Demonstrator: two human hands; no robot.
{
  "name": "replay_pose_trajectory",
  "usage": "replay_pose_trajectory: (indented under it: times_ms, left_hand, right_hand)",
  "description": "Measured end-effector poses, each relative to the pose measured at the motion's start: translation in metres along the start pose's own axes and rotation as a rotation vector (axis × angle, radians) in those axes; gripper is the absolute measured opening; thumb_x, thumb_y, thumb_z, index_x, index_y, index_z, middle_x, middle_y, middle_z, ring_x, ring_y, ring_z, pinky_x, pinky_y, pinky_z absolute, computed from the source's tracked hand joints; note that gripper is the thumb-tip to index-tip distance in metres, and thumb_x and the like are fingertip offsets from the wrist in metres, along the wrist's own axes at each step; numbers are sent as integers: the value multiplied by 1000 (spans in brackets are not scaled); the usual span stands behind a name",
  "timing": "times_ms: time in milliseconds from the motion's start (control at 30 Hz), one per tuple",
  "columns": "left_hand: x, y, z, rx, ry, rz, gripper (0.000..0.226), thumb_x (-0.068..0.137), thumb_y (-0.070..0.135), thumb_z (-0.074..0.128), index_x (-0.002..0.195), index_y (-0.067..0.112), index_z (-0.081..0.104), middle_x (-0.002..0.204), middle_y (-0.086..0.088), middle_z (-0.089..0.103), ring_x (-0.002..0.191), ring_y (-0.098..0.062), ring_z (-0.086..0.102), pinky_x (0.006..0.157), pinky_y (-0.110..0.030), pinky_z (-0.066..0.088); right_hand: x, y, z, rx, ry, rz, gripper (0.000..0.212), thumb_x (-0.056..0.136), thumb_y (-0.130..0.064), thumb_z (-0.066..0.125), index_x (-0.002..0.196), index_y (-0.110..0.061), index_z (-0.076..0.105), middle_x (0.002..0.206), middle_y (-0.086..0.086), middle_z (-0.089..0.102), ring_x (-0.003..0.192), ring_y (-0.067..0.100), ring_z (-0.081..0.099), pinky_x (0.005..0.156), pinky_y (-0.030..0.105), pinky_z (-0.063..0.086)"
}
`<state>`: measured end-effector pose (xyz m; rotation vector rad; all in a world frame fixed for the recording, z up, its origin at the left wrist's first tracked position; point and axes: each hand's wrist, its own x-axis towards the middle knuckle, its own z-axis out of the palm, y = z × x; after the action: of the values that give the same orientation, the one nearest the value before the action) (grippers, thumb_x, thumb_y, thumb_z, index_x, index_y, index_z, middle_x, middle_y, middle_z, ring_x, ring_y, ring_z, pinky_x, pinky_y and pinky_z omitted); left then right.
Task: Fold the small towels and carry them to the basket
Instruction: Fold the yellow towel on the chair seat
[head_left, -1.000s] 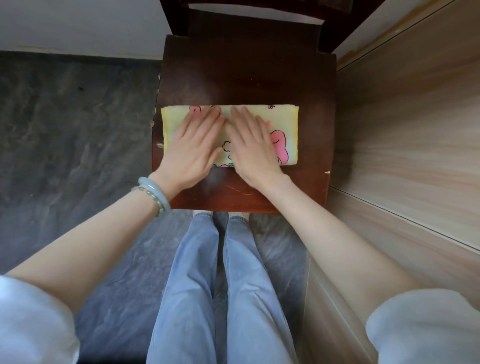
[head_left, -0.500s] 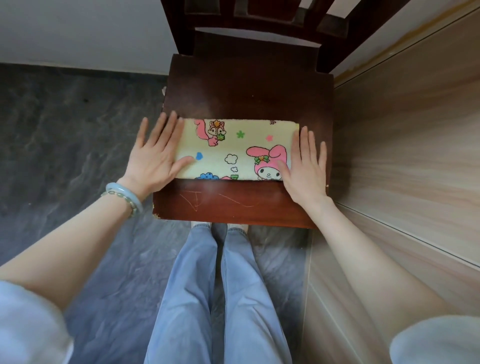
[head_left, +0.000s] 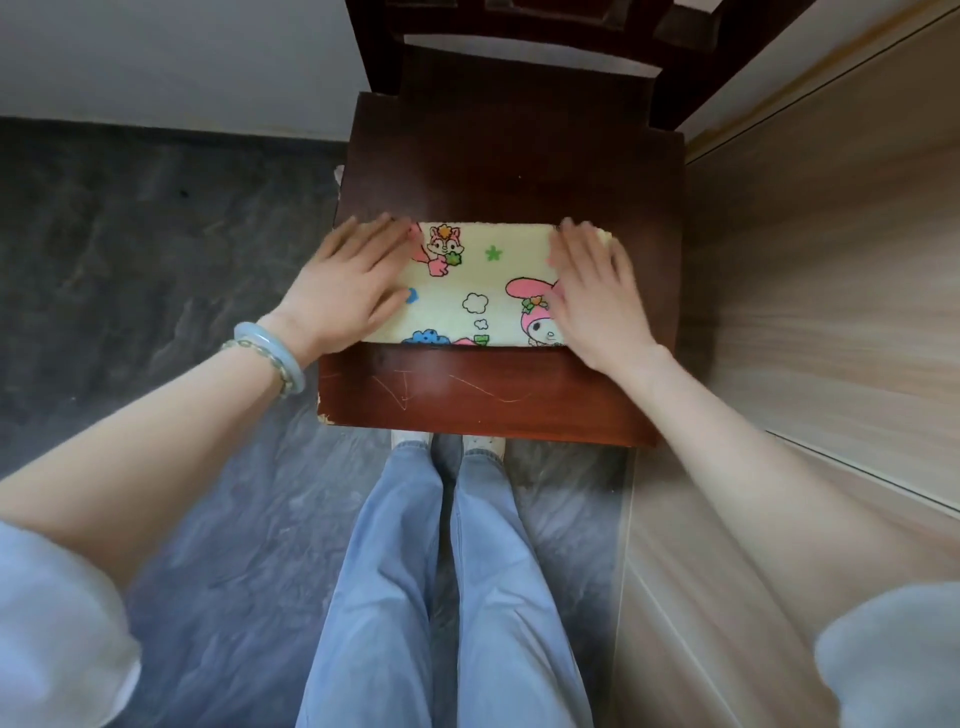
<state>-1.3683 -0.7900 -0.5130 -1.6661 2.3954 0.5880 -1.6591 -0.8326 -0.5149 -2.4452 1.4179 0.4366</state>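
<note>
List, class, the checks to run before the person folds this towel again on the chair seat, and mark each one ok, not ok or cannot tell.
1. Cartoon-print towel lies flat on the chair seat: ok.
2. Left hand rests flat on the towel's left end: ok.
3. Right hand rests flat on its right end: ok.
4. Towel edges line up: cannot tell, both ends are covered.
5. Bare seat around the towel: ok.
6. Basket in sight: not ok.

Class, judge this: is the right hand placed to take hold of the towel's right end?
Probably yes: the right hand already lies flat on the towel at that end, nothing between them.
</note>
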Motion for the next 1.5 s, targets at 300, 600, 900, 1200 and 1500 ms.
replay_pose_trajectory:
  times_ms: [300,600,900,1200,1500]
  left_hand:
    - [31,2,-33,-184,-47,-233,59,75,29,72,127,12,49,123,-13,53,114,-33,47,98,-40,31]
    - [28,13,-29,-266,-85,-363,42,78,21,69,116,6,58,121,-16,52,114,-35,44,94,-40,37]
    - [-25,12,-77,-346,361,-49,19,66,-1,61,83,5,56,90,-12,59,86,-33,52,74,-35,32]
    - [-73,16,9,19,-1,26,49,45,-19,62,88,4,63,102,-16,64,96,-37,61,78,-41,42]
    - [-54,43,-6,-646,223,-633,38,89,19,60,123,5,48,124,-13,49,111,-24,51,94,-33,41]
  right_hand:
    - [23,13,-40,311,-122,170,61,75,-22,65,131,-13,43,122,12,48,116,32,40,96,39,33]
    - [28,15,-46,338,-360,203,26,75,-36,68,80,-15,53,94,7,42,107,31,45,70,30,37]
    - [-54,13,-90,540,271,4,16,77,-2,59,92,-9,61,89,5,61,86,23,55,73,28,42]
    - [-116,7,18,131,13,-111,35,62,12,61,96,3,61,101,23,60,93,41,58,75,43,52]
    - [-72,-59,-11,316,222,20,34,80,-7,63,114,-3,62,103,19,58,92,34,56,77,40,50]
